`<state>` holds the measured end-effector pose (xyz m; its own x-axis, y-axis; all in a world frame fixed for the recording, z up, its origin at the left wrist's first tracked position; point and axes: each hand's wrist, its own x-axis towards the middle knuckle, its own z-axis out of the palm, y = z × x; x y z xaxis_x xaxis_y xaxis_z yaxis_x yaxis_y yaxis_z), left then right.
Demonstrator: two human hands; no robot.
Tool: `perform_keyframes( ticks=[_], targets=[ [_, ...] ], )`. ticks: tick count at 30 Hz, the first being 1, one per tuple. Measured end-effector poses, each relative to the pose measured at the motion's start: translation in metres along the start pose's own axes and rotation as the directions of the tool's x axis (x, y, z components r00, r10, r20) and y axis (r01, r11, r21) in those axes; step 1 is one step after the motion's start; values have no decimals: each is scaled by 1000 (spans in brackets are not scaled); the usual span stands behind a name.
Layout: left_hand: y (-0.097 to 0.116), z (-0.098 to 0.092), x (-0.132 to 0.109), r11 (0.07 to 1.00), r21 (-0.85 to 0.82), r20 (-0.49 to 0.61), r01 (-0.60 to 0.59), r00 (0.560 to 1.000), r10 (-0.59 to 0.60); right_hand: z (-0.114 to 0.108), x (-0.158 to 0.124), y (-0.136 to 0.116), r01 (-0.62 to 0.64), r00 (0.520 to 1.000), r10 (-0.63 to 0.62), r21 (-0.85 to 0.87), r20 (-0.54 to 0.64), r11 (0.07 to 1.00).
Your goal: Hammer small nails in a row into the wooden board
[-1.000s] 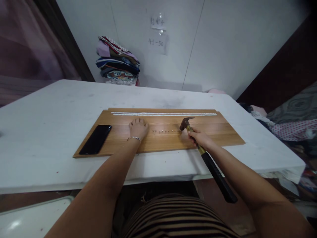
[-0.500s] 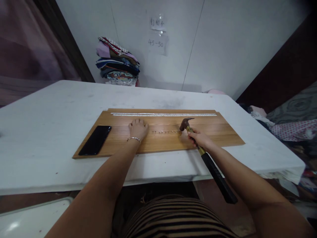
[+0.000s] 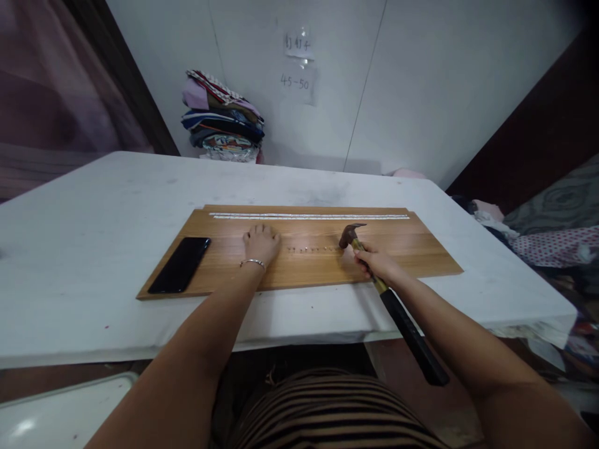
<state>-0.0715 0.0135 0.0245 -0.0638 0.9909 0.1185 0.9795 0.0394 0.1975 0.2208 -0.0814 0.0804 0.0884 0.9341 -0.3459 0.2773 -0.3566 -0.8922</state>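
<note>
My right hand (image 3: 377, 260) grips a claw hammer (image 3: 412, 337) by the upper handle, close below its rusty head. The head hovers at or just above the wooden board (image 3: 397, 252), by the right end of a row of small nails (image 3: 313, 249); contact cannot be made out. Palm down on the board, my left hand (image 3: 262, 243) lies left of that row with its fingers spread a little and nothing in them. A bracelet circles that wrist.
A black phone (image 3: 180, 265) lies on the board's left end. Two white strips (image 3: 309, 216) run along its far edge. Folded clothes (image 3: 224, 121) are stacked at the back of the white-covered table (image 3: 93, 249), against a wall with paper notes (image 3: 298, 81).
</note>
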Motion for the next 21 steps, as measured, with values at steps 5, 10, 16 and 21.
perform_keyframes(
  ticks=[5, 10, 16, 21],
  targets=[
    [-1, 1, 1, 1000, -3, -8, -2, 1000, 2, 1, -1, 0, -26, 1000, 26, 4, 12, 1000],
    [-1, 2, 1, 1000, 0, -9, -1, 1000, 1, -1, 0, 0, 7, 1000, -8, 57, 8, 998],
    [-2, 3, 2, 1000, -11, -11, -3, 1000, 3, 1, -2, -1, -16, 1000, 16, 20, 8, 1000],
    [-2, 3, 2, 1000, -6, -9, -2, 1000, 2, 1, -3, -2, 1, 1000, -1, 39, -1, 999]
  ],
)
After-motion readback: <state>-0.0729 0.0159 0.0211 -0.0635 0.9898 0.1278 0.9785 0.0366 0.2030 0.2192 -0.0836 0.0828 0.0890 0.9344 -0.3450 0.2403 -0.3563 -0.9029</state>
